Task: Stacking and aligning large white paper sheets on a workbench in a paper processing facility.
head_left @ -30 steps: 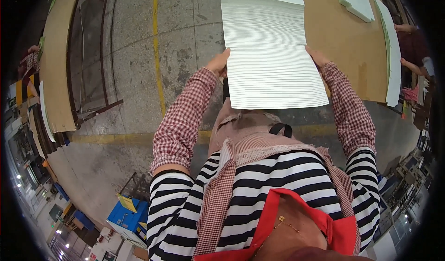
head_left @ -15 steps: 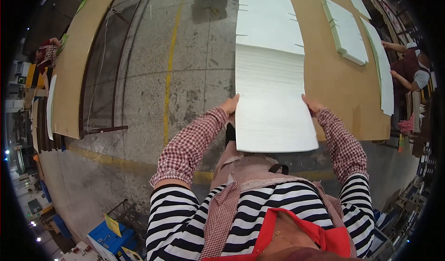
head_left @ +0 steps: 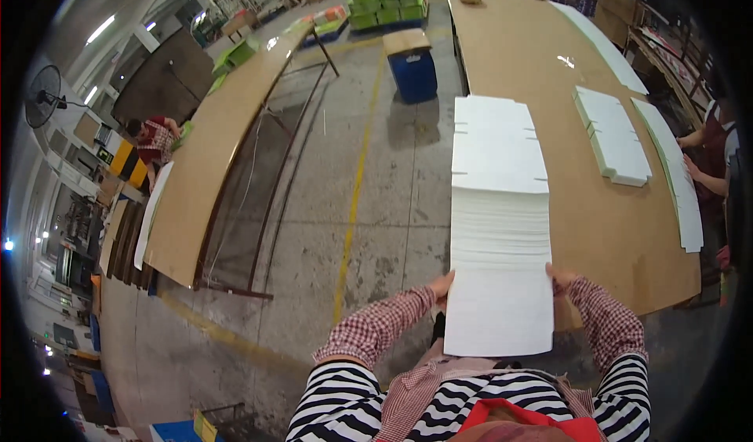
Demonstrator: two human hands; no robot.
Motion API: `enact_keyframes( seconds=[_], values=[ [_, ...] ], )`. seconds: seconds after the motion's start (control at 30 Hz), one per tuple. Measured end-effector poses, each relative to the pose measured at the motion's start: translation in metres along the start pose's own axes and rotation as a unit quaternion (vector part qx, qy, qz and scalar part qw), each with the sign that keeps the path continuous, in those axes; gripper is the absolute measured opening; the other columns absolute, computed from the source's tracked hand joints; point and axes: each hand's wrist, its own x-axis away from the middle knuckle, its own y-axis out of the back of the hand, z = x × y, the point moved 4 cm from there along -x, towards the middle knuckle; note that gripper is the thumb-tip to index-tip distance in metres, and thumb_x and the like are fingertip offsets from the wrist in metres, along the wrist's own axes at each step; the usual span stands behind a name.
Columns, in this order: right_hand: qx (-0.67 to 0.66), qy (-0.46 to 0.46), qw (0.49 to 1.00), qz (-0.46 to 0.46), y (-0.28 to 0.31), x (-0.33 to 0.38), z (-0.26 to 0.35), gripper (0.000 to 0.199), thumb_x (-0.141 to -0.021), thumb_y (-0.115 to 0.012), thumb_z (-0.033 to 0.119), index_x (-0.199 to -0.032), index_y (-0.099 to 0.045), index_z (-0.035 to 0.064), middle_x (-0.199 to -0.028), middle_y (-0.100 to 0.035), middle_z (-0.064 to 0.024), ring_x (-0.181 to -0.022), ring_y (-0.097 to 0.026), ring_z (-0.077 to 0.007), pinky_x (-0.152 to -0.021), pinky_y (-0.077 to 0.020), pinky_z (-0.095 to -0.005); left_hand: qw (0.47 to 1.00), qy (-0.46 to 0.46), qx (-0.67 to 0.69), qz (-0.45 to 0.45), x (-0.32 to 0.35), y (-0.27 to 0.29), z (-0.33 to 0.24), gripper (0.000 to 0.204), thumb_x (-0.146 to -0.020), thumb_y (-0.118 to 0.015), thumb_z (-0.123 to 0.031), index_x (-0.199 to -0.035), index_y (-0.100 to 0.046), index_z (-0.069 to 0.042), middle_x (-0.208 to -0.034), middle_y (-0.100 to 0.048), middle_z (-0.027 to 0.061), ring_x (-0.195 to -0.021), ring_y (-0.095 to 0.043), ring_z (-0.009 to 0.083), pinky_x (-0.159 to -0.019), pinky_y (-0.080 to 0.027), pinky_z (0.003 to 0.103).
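Observation:
I hold a tall stack of flat white die-cut cardboard sheets [head_left: 499, 230] out in front of my chest. My left hand [head_left: 441, 286] grips its left edge and my right hand [head_left: 560, 276] grips its right edge; most of each hand is hidden behind the sheets. Both forearms wear red-checked sleeves over striped ones. The far end of the stack lies over the near left part of a long brown worktable [head_left: 541, 58].
A smaller white sheet stack [head_left: 614, 136] and a long white strip [head_left: 674, 175] lie on the table. Another person's arms [head_left: 702, 160] reach in at the right. A second long table [head_left: 212, 144] stands left, a blue bin [head_left: 413, 72] ahead, green boxes [head_left: 388, 3] beyond.
The view has tilted up and taken in much more of the hall. The stack now reaches farther out over the worktable, still held at both sides.

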Motion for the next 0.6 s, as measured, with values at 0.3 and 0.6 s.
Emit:
enact_keyframes(
  seconds=[0.3, 0.6],
  values=[
    [-0.076, -0.046, 0.996, 0.017, -0.001, 0.007, 0.008, 0.052, -0.092, -0.038, 0.044, -0.118, -0.050, 0.0006, -0.105, -0.060, -0.0193, -0.091, -0.062, -0.0260, -0.076, -0.0516, -0.0397, 0.997, 0.018, 0.070, 0.023, -0.008, 0.005, 0.002, 0.063, -0.092, -0.021, -0.055, -0.107, -0.058, -0.006, -0.075, -0.063, 0.0058, -0.053, -0.056, 0.0129, -0.046, -0.046, 0.028],
    [-0.096, -0.036, 0.994, -0.023, -0.001, 0.003, 0.000, 0.045, -0.093, -0.039, 0.040, -0.118, -0.051, 0.0049, -0.111, -0.059, -0.0146, -0.094, -0.060, -0.0232, -0.081, -0.0486, -0.0416, 0.992, 0.015, 0.101, 0.079, -0.017, 0.010, 0.011, 0.058, -0.093, -0.023, -0.053, -0.089, -0.060, -0.009, -0.059, -0.056, 0.0007, -0.039, -0.042, 0.0075, -0.036, -0.034, 0.025]
  ],
)
